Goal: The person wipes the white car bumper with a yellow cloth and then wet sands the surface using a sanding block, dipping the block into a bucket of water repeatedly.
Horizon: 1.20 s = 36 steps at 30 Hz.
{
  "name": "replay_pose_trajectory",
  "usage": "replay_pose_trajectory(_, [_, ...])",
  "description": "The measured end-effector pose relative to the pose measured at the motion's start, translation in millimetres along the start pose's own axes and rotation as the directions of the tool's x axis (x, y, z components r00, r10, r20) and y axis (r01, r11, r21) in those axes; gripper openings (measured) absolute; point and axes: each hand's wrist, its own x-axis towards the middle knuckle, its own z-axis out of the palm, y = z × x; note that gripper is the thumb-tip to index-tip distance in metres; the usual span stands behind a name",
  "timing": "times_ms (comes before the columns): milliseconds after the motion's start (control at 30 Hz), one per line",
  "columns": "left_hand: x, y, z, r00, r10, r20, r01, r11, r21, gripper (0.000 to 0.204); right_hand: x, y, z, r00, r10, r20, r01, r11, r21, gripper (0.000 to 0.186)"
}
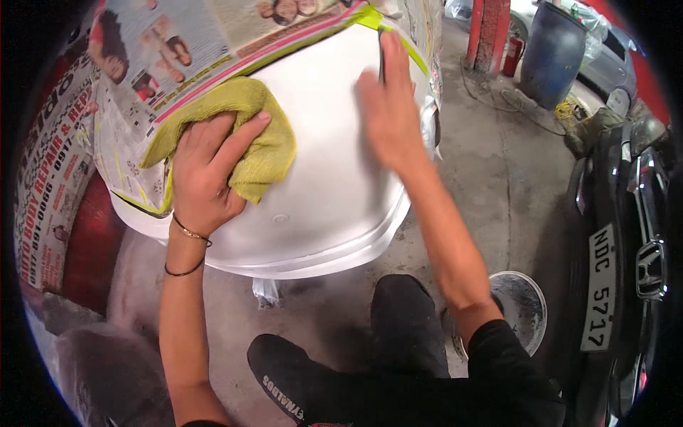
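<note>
My left hand (203, 160) is closed on a yellow-green cloth (274, 153), which is bunched under the fingers and lies against a smooth white car body panel (331, 135). On the panel's right side is my right hand (391, 117), smeared by motion. Its fingers point away from me, and a thin dark edge (382, 57) shows between thumb and fingers; what it belongs to is hidden by the hand. Newspaper masking (192, 53) borders the panel at the far side and left, held by bright green tape (368, 16).
A black car front (622, 213) stands close on the right. Near my right elbow is a round bucket (537, 302) on the floor. Farther back are a blue drum (551, 53), a red post (489, 35), a fire extinguisher (513, 57) and a cable. A printed banner (57, 178) hangs left.
</note>
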Motion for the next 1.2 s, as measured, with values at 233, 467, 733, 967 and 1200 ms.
replay_pose_trajectory(233, [-14,-9,-7,0.996,-0.008,-0.090,-0.005,0.990,-0.143,0.059,-18,-53,0,0.990,-0.137,-0.028,0.120,0.933,-0.341,0.075])
replay_pose_trajectory(467, [-21,-16,-6,0.989,0.004,-0.151,-0.039,0.972,-0.231,0.057,-62,-103,49,0.956,-0.276,0.096,0.281,0.780,-0.559,0.063])
replay_pose_trajectory(733, [-20,-14,0,0.985,0.016,-0.169,-0.052,0.976,-0.211,0.058,-28,-73,8,0.989,0.075,-0.131,-0.101,0.973,-0.206,0.074])
replay_pose_trajectory(967, [-18,-10,-11,0.993,0.102,0.066,-0.098,0.993,-0.059,0.077,-200,-35,54,0.897,0.438,-0.062,-0.437,0.899,0.028,0.081])
replay_pose_trajectory(1200, [-16,-5,-4,0.990,0.067,0.127,-0.073,0.996,0.044,0.080,-106,-53,8,0.953,0.298,-0.050,-0.293,0.952,0.094,0.073])
